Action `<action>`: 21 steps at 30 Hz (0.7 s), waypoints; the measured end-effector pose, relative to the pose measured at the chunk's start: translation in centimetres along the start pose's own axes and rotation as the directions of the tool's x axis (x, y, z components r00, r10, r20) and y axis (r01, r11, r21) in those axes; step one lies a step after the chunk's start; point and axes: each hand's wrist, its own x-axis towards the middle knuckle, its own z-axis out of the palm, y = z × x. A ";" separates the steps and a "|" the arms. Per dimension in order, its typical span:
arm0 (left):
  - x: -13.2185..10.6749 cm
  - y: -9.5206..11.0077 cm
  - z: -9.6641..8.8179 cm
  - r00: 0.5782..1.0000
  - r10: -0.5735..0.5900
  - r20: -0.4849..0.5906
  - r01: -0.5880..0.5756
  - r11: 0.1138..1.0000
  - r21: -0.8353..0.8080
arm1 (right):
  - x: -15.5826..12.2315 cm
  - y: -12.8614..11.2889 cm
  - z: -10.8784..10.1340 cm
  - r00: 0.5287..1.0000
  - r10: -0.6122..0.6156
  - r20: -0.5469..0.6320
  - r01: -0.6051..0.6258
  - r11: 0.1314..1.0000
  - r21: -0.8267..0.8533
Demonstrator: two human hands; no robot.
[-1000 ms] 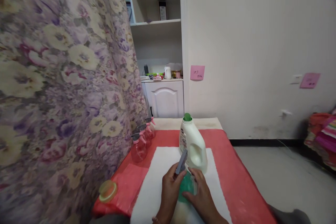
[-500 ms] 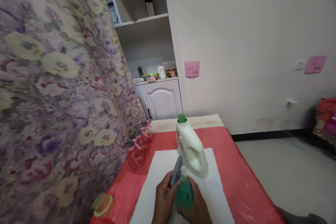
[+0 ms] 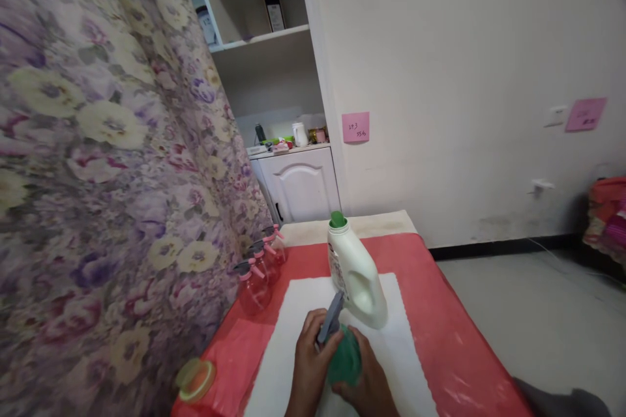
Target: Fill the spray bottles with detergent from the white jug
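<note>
Close to my body, over the white sheet, my right hand (image 3: 370,378) wraps round a green spray bottle (image 3: 345,358). My left hand (image 3: 311,355) is closed on the bottle's grey spray head (image 3: 331,318), thumb and fingers on either side of it. The join between head and bottle is partly covered by my fingers. Just beyond my hands stands a large pale green detergent jug (image 3: 359,273) without a cap. A green spout (image 3: 337,219) shows at its mouth, and its hollow handle faces right.
A white sheet (image 3: 278,345) lies on the red-covered table (image 3: 401,251). Several clear spray bottles (image 3: 254,290) with pink and dark heads line the left edge, beside a floral curtain (image 3: 147,208). A round yellowish container (image 3: 195,379) sits at the front left.
My left hand has shifted slightly, its fingers curled further round the grey spray head. The green bottle stays in my right hand, and the jug has not moved.
</note>
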 end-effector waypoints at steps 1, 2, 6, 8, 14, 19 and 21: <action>0.1 0.1 -0.1 1.000 0.026 0.006 -0.026 0.999 0.018 | 0.0 0.2 0.0 1.000 -0.008 -0.005 0.008 1.000 -0.001; 0.1 0.1 -0.2 0.999 0.044 0.027 -0.045 0.999 0.026 | 0.0 0.3 0.0 1.000 -0.010 -0.002 0.010 1.000 -0.002; 0.0 -0.4 -0.7 0.995 0.013 0.094 -0.007 0.998 -0.064 | 0.2 -0.1 -0.2 1.000 0.019 0.017 -0.019 1.000 0.001; -0.1 -0.9 -0.7 0.994 -0.039 0.103 0.053 0.990 -0.128 | 0.3 -0.7 -0.4 0.999 0.027 0.023 -0.027 1.000 0.003; -0.9 -2.2 0.0 0.998 -0.064 -0.007 0.063 0.988 -0.139 | 0.3 -1.5 -0.9 0.998 0.014 0.056 -0.015 0.999 0.028; -1.0 -1.8 0.9 0.998 -0.032 -0.046 0.023 0.981 -0.194 | 0.3 -1.6 -0.8 0.998 0.017 0.059 -0.020 0.999 0.045; -0.7 -1.6 1.4 0.994 -0.052 -0.101 0.033 0.983 -0.182 | 0.3 -1.6 -0.7 0.998 0.046 0.046 -0.048 0.999 0.025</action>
